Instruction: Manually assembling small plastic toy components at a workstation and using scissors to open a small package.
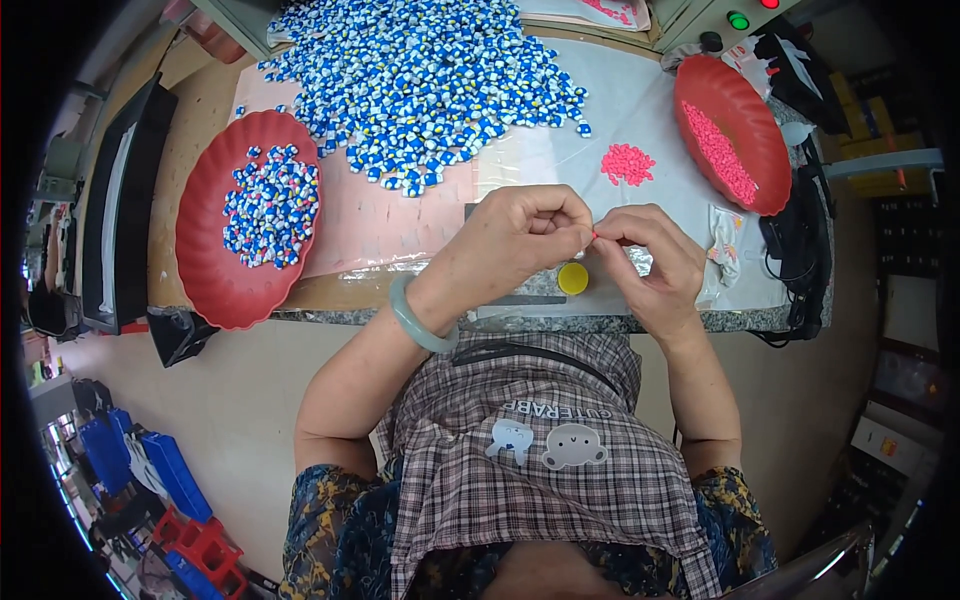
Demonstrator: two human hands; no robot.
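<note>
My left hand [525,240] and my right hand [660,258] meet fingertip to fingertip above the front of the table. A tiny pink-red piece [596,234] shows at the right fingertips, pinched between thumb and forefinger. The left thumb and fingers are closed in a pinch beside it; what they hold is hidden. Just below the hands lies a round yellow disc [573,279]. Beyond them is a small loose pile of pink pieces [628,164]. A large heap of small blue-and-white pieces [420,90], some with yellow, spreads across the back of the table.
At the left stands a red scalloped bowl [205,270] with blue, white and pink pieces. Another red bowl [745,115], at the right, holds pink pieces. A crumpled patterned cloth [724,246] lies right of my hands. Black cables [795,290] hang by the right table edge.
</note>
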